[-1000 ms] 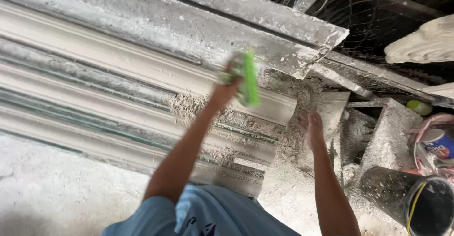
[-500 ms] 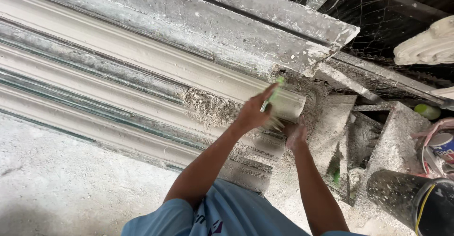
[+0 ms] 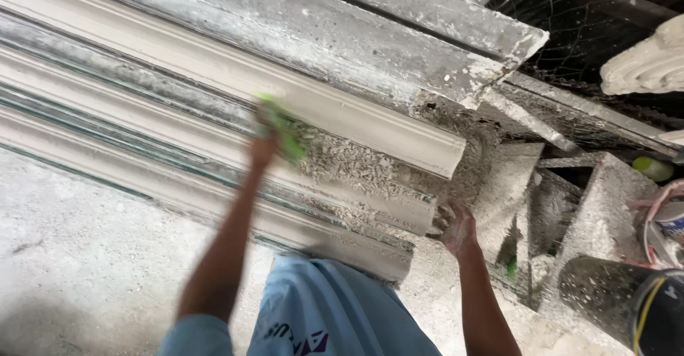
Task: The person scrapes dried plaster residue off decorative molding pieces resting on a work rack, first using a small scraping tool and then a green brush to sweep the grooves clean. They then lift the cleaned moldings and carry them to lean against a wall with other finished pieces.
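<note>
The left hand (image 3: 262,149) grips a green tool (image 3: 285,136) on the plaster moulding (image 3: 342,124), blurred beside loose crumbs; the right hand (image 3: 456,229), fingers loosely curled and empty, rests at the moulding's end; pressing too hard could gouge the profile, or chip that unsupported end

The moulding (image 3: 370,124) looks like matt white plaster, smooth along its curved face and rough with crumbly grit (image 3: 356,163) just below it. The green tool (image 3: 285,131) against the moulding looks like glossy plastic. The slab (image 3: 399,42) above the moulding is coarse, dusty and pitted.
</note>
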Available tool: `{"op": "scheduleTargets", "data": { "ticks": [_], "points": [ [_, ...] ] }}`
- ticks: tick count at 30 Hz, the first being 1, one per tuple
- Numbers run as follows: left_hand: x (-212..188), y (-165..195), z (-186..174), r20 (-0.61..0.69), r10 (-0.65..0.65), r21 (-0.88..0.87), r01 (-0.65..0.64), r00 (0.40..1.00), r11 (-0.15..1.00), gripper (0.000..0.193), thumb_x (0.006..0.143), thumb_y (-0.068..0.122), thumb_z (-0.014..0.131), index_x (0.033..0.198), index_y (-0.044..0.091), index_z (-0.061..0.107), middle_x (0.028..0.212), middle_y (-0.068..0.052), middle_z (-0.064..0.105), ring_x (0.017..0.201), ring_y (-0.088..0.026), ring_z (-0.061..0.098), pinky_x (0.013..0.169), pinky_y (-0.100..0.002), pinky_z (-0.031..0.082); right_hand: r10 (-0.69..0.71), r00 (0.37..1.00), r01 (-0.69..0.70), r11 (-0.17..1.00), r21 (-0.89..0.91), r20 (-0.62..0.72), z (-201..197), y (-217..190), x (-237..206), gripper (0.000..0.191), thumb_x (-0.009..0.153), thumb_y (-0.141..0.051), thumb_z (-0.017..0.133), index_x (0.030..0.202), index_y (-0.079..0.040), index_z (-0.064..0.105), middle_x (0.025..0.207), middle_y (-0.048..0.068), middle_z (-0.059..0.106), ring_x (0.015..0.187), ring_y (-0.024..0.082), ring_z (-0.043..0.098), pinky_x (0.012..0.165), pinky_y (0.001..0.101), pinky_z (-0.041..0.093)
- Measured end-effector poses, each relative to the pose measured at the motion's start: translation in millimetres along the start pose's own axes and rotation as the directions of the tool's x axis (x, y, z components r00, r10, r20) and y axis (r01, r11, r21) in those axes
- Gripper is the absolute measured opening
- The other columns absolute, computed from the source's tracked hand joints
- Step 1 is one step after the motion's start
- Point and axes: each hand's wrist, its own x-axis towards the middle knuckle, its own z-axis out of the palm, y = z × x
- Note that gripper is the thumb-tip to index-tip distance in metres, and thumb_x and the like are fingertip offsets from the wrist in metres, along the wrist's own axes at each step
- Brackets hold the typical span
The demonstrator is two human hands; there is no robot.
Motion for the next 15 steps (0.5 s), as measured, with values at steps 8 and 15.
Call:
{"op": "scheduleTargets", "data": {
  "ticks": [8,15],
  "points": [
    [-25.8,37.4,57.3,0.411,-0.297,-0.786,0.500,0.862,0.364,0.070,0.096,0.009,0.062,0.155,0.025,0.027,0.128,-0.012,0.055,0.107,-0.021,0.066,0.071,-0.035,0.070,-0.178,0.959,0.261,0.852,-0.453,0.219,35.6,-26.9,-3.7,0.104,0.089,-0.086,0.027,0.165,-0.017,0.020,0.173,0.019,0.008,0.154,0.047,0.013,0.113,0.0724,0.017],
    [-12.1,-22.6,-64.0,0.034,-0.494,-0.530,0.434,0.869,0.728,0.052,0.104,0.016,0.057,0.152,0.013,0.039,0.132,-0.017,0.054,0.107,-0.026,0.062,0.071,-0.036,0.067,-0.097,0.972,0.177,0.898,-0.402,0.213,29.5,-3.8,-59.9,0.106,0.077,-0.079,0.040,0.163,-0.023,0.012,0.167,0.020,0.011,0.150,0.051,0.023,0.111,0.0728,0.038]
  ]
}}
